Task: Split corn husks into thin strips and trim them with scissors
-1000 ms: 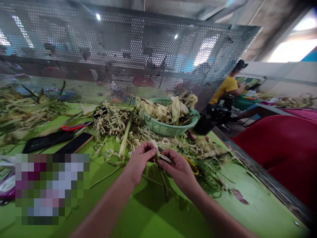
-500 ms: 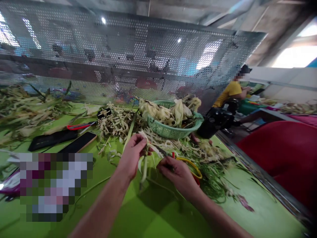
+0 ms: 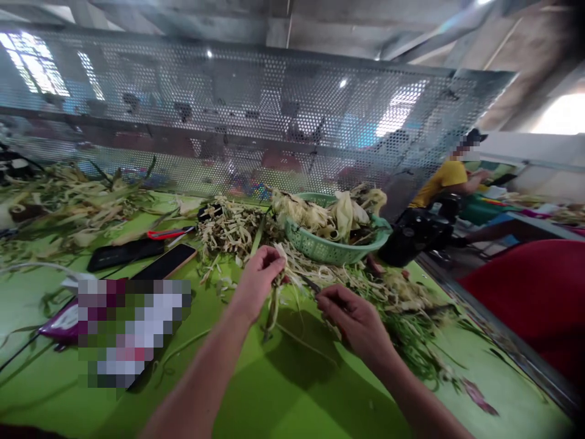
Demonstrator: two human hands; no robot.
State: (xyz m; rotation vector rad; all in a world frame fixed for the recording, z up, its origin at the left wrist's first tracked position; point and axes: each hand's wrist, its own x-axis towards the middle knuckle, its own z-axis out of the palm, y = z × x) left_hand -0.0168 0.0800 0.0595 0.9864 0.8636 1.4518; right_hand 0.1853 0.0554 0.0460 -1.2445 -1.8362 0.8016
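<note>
My left hand [image 3: 257, 282] is closed round a bunch of pale husk strips [image 3: 275, 296] that hang down from it over the green table [image 3: 292, 390]. My right hand [image 3: 354, 317] is closed on a small knife [image 3: 311, 284], its blade pointing toward the strips in my left hand. Loose husk scraps [image 3: 228, 228] lie in a heap just beyond both hands. A green plastic basket [image 3: 336, 247] holding husks and corn pieces stands behind them.
Two dark phones [image 3: 167, 262] and a red-handled tool [image 3: 167, 233] lie at the left. More husks [image 3: 68, 201] pile up at far left. A perforated metal screen [image 3: 256, 116] backs the table. A person in yellow [image 3: 441, 180] sits at right, beyond a red surface [image 3: 539, 292].
My left hand has lifted the husk strips up and away from the right hand, so they now hang loose. The view has shifted right and up a little.
</note>
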